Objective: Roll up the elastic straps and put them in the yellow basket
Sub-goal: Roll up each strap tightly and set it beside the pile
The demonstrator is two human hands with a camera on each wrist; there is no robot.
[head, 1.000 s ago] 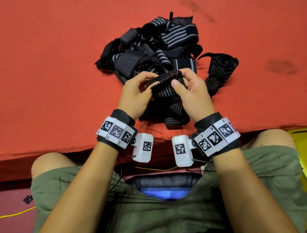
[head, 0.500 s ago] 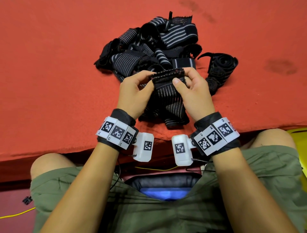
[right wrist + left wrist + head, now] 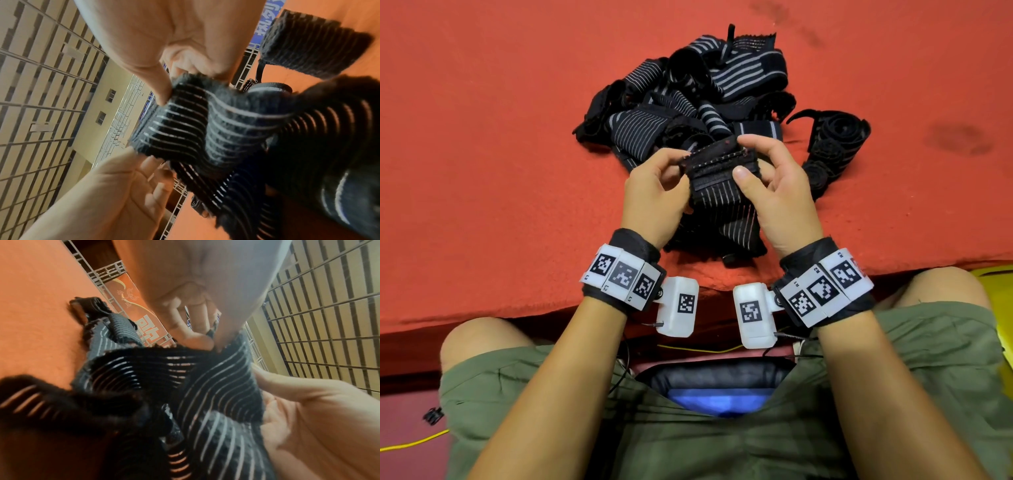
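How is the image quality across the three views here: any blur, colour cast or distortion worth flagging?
Head view: sharp and evenly lit, edges bowed by the wide angle; the black grey-striped elastic strap reads clearly between the left hand and right hand. Left wrist view: warm cast, with the near strap folds smeared at lower left. Right wrist view: soft all over, with the window grille strongly tilted.

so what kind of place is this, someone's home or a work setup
Probably a data-recording work setup rather than a home: a red felt-covered table with a pile of elastic straps, coded marker bands with cameras on both wrists, and metal grid shelving around it.
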